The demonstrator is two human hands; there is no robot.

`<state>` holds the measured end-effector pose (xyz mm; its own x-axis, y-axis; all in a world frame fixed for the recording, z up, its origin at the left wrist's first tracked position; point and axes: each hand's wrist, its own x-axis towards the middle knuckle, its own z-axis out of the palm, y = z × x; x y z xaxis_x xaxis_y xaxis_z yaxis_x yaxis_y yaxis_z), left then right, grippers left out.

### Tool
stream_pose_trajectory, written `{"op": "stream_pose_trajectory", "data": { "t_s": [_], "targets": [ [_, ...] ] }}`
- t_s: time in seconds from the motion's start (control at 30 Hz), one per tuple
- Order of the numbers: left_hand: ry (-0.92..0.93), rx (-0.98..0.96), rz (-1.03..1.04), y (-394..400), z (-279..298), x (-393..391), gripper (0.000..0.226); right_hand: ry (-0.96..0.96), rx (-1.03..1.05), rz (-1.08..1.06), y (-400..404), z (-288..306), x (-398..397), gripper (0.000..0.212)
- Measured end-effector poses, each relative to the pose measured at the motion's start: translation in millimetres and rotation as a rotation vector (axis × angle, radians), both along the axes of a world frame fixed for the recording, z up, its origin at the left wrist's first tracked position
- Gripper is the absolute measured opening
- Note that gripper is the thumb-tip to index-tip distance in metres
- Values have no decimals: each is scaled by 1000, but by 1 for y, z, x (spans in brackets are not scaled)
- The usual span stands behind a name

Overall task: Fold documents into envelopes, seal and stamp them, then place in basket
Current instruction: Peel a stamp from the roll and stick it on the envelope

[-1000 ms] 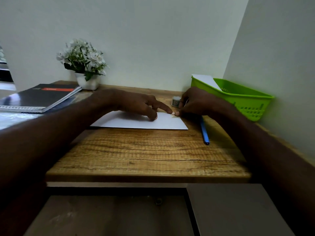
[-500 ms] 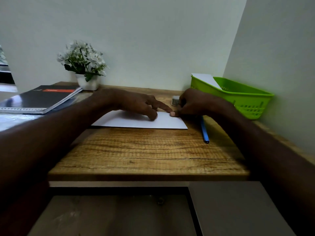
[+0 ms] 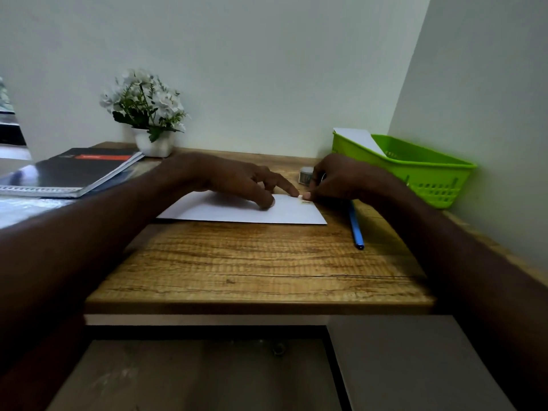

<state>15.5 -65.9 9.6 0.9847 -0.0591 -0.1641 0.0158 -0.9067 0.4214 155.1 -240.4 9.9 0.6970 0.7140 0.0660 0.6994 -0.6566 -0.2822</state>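
A white envelope is laid flat toward the back of the wooden desk, its right end near the back right corner. It is pressed down by the left hand, whose forefinger is stretched out straight to the envelope's far right corner while the thumb is set on the paper. The right hand is curled, and a tiny pale piece, perhaps a stamp, is pinched at its fingertips right beside the left forefinger; what the piece is cannot be told for certain. A small roll is seen just behind the hands. A blue pen is laid beside the envelope's right end. A green basket with a white sheet leaning in it is placed in the back right corner. A notebook and a potted plant are kept at the back left.
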Motion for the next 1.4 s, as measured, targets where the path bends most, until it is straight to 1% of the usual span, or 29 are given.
{"op": "stream_pose_trajectory", "data": {
  "t_s": [0.07,0.13,0.23,0.33,0.4,0.47,0.53,0.67,0.73,0.8,0.9,1.0,1.07,1.17,1.27,1.37,1.4],
  "targets": [
    [-17,-28,4,1,-1,-1,44,-5,5,-24,2,-1,3,20],
    [-20,-42,10,2,-2,-1,47,-21,30,-28,1,-3,5,16],
    [-7,-4,28,0,-3,0,53,-46,52,-21,0,-4,3,24],
    [-10,1,32,0,-3,1,50,-60,48,-33,1,-5,1,27],
    [-23,-7,20,0,-4,0,50,-71,53,-54,3,-6,3,21],
    [-53,-21,16,-1,-4,0,45,-82,60,-69,3,-8,4,20],
    [-63,-40,22,-1,-5,1,44,-73,74,-70,3,-7,4,22],
    [-59,-50,26,1,-5,0,54,-14,66,-40,1,-3,0,33],
    [-67,-29,15,0,-4,0,51,-20,70,-49,1,-4,-1,35],
    [-75,-14,8,1,-4,0,47,-32,83,-68,2,-6,-1,34],
    [-73,-21,8,2,-4,-1,45,-62,103,-110,6,-9,-2,25],
    [-70,2,3,1,-3,0,45,-110,101,-121,9,-13,-2,26],
    [-66,-8,-4,1,-4,0,48,-106,98,-112,7,-11,-3,26],
    [-49,-2,-17,2,-5,1,52,-54,81,-85,1,-5,-2,22],
    [-50,47,-20,2,-3,3,50,-64,6,-50,-1,-1,-6,23],
    [-67,53,-23,3,-3,2,47,-43,-49,-21,-1,5,-10,13],
    [-69,49,-20,3,-3,1,46,-13,-75,-17,-3,8,-12,17]
  ]
}}
